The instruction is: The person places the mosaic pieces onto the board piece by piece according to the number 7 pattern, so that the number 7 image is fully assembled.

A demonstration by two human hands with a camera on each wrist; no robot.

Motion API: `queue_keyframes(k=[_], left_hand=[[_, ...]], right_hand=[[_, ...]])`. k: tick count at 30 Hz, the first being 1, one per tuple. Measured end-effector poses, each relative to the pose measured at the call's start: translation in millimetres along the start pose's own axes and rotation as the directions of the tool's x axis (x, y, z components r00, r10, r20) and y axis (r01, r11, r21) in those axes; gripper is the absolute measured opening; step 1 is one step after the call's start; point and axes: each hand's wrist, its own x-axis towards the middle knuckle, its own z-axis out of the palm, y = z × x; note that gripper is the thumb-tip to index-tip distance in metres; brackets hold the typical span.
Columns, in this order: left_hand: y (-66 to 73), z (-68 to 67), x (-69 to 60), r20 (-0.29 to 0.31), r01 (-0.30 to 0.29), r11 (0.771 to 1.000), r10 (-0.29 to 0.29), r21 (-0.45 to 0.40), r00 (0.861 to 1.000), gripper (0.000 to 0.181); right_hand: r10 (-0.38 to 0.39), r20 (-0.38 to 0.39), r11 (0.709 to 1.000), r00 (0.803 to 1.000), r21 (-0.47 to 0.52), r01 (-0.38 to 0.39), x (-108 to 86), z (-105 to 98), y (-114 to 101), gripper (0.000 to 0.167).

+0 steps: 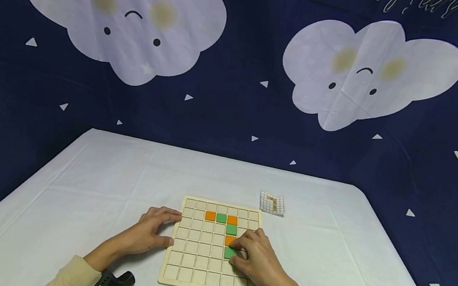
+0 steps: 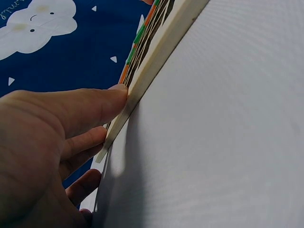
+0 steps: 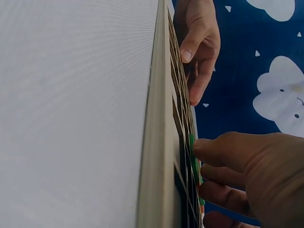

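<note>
A wooden grid board (image 1: 197, 248) lies on the table with orange and green square tiles in some of its cells. Three tiles, orange, green and orange (image 1: 232, 220), form a row near the far edge; more run down towards me in a column. My right hand (image 1: 256, 259) is over the board's right side, thumb and index finger pinching the nearest green tile (image 1: 229, 253) by its edges. Part of that tile is hidden under the fingertips. Against the board's left edge rests my left hand (image 1: 147, 231), its thumb and fingers extended and touching the wood.
A small card (image 1: 272, 204) printed with a grid and coloured squares lies beyond the board's far right corner. White cloth covers the table (image 1: 114, 169). Behind it hangs a dark blue curtain (image 1: 231, 128) with clouds and triangles.
</note>
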Motion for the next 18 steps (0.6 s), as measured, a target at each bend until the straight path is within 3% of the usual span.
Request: queue_keyframes(k=[18], left_hand=[[1.4, -0.3, 0.8, -0.009, 0.023, 1.000, -0.023, -0.014, 1.000, 0.052]], right_hand=[[0.083, -0.059, 0.995, 0.995, 0.052, -0.080, -3.5, -17.0, 2.6, 0.022]])
